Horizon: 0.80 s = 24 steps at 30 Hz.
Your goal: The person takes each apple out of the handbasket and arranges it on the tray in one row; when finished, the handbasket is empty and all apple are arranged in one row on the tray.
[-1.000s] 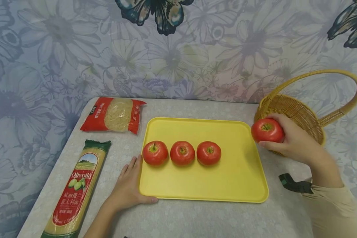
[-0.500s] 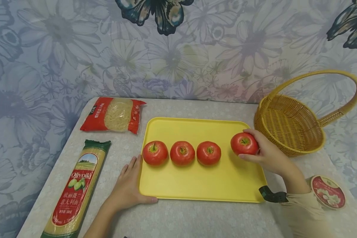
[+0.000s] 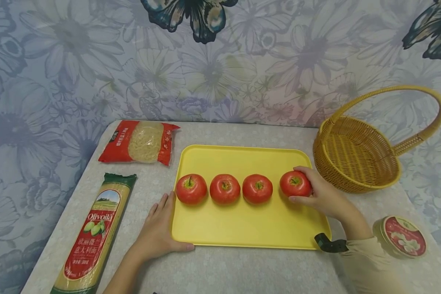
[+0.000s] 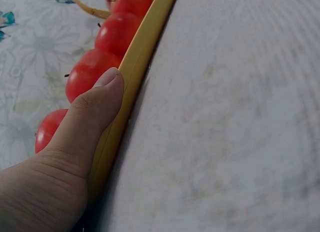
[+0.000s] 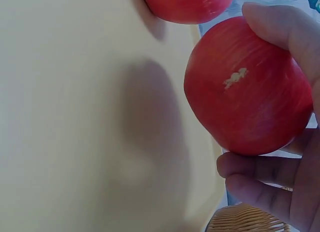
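Observation:
A yellow tray [image 3: 239, 228] lies on the table with three red apples [image 3: 225, 189] in a row on it. At the row's right end my right hand [image 3: 325, 196] grips another red apple [image 3: 295, 183] between thumb and fingers. In the right wrist view this held apple [image 5: 245, 86] hangs just above the tray, its shadow apart from it. My left hand [image 3: 159, 232] rests at the tray's front left corner, fingers extended along the left edge. The left wrist view shows the thumb [image 4: 95, 101] lying against the tray's front rim.
A wicker basket [image 3: 360, 155] with a tall handle stands behind my right hand. A round tub with a red lid [image 3: 405, 237] sits near my right sleeve. A red pasta bag [image 3: 139, 141] and a long spaghetti pack [image 3: 95, 232] lie to the left. A patterned wall backs the table.
My right hand has carried its apple leftward from beside the basket to over the tray's right part, and lower. The round tub has come into view. My left hand stays put.

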Available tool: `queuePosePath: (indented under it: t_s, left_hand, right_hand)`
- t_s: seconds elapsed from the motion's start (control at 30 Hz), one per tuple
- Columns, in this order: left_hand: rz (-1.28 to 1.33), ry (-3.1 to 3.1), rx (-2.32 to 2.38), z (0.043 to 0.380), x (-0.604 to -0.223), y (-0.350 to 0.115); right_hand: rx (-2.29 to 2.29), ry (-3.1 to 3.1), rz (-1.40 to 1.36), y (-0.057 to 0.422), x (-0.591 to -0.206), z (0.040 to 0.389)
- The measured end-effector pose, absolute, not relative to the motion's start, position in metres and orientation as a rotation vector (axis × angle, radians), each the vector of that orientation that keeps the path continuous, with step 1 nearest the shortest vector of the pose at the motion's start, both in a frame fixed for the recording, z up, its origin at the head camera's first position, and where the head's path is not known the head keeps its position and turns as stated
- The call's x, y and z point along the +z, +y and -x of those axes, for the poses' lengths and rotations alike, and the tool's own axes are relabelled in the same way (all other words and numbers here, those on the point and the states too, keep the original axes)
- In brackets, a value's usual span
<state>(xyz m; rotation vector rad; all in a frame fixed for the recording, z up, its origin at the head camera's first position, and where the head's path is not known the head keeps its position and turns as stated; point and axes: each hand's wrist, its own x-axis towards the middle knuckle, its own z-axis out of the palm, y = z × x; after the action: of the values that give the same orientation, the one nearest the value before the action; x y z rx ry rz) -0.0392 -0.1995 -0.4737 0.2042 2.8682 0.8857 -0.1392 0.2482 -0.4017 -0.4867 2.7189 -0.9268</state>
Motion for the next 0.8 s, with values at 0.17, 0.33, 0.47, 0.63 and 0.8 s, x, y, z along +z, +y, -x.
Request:
queuePosePath:
  t_s: [0.17, 0.33, 0.47, 0.63, 0.8]
  left_hand:
    - [-0.203, 2.867, 0.888, 0.039, -0.474, -0.2]
    - [-0.193, 2.863, 0.892, 0.039, -0.474, -0.2]
    - [-0.192, 2.864, 0.884, 0.04, -0.474, -0.199]
    - [-0.191, 2.861, 0.879, 0.04, -0.474, -0.199]
    - [-0.188, 2.861, 0.876, 0.04, -0.473, -0.199]
  right_hand:
    - [-0.926, 2.721, 0.486, 0.247, -0.404, 0.137]
    - [-0.895, 2.717, 0.457, 0.247, -0.408, 0.136]
    - [-0.888, 2.696, 0.432, 0.246, -0.412, 0.136]
    - [-0.89, 2.687, 0.414, 0.246, -0.417, 0.136]
    - [-0.878, 2.705, 0.412, 0.247, -0.418, 0.137]
